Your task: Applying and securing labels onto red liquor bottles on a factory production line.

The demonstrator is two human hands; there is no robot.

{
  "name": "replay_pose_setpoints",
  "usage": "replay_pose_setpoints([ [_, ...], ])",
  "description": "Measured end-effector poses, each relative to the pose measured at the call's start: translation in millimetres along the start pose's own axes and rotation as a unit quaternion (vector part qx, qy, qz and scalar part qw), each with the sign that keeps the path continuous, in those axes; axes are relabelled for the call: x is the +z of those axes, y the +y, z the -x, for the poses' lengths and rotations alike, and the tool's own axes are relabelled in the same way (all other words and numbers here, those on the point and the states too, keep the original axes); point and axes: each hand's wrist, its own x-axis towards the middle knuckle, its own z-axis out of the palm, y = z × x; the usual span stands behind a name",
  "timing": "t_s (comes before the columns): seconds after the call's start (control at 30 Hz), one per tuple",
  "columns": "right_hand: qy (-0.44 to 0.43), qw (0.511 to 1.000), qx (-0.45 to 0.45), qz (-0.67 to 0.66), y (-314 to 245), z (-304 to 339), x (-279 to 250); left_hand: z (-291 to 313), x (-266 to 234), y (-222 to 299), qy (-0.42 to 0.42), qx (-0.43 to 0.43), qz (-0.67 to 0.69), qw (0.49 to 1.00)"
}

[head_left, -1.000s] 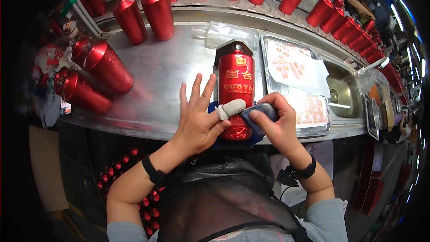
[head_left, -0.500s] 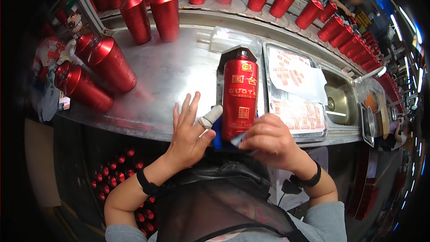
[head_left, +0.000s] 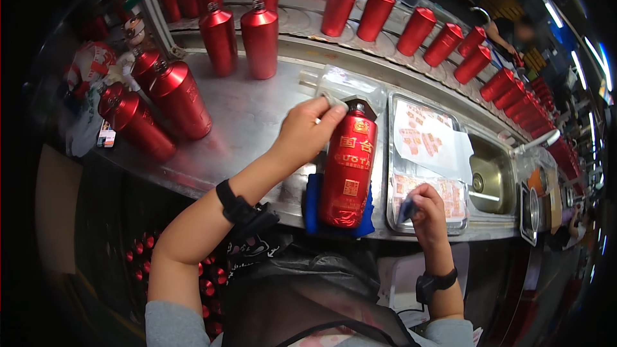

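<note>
A red bottle (head_left: 350, 173) with gold lettering lies in front of me, its neck pointing away, its lower end over a blue cloth (head_left: 314, 205). My left hand (head_left: 310, 127) reaches to the bottle's shoulder beside the neck. Its fingers are closed there, thumb against the bottle, and a whitish cover (head_left: 334, 101) wraps one fingertip. To the right of the bottle, my right hand (head_left: 429, 211) pinches a small blue-grey piece (head_left: 407, 210), too small to name, above the tray. Part of a dark angular support (head_left: 373, 110) shows behind the bottle's neck.
A metal tray (head_left: 391, 154) with sheets of red-and-gold labels (head_left: 421, 135) lies to the right, beside a sink (head_left: 491, 180). Several red bottles (head_left: 181, 99) stand at the left and along the conveyor (head_left: 308, 22) behind. A clear plastic box (head_left: 344, 80) sits beyond the support.
My left hand has gone from open beside the bottle to its shoulder. My right hand has moved off the bottle's lower end to the right, still with the small piece.
</note>
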Motion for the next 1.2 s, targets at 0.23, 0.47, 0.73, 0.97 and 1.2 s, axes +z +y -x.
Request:
replay_pose_setpoints([
  [0.23, -0.129, 0.821, -0.174, 0.528, 3, 26, 73, -22, 18, -18, -0.005, -0.09, 0.015, 0.996],
  [0.47, -0.099, 0.827, -0.274, 0.482, 29, 17, 90, -31, 35, -8, 0.027, -0.135, -0.023, 0.99],
  [0.73, -0.253, 0.828, -0.271, 0.42, 3, 47, 105, 49, -101, 18, -0.139, -0.164, 0.206, 0.955],
  [0.97, -0.57, 0.592, -0.429, 0.376, -5, 15, 233, 243, -226, 108, 0.114, -0.122, 0.034, 0.985],
  [1.2, -0.535, 0.618, -0.292, 0.496, 9, 0, 292, 480, -182, 151, 0.557, -0.163, -0.186, 0.793],
])
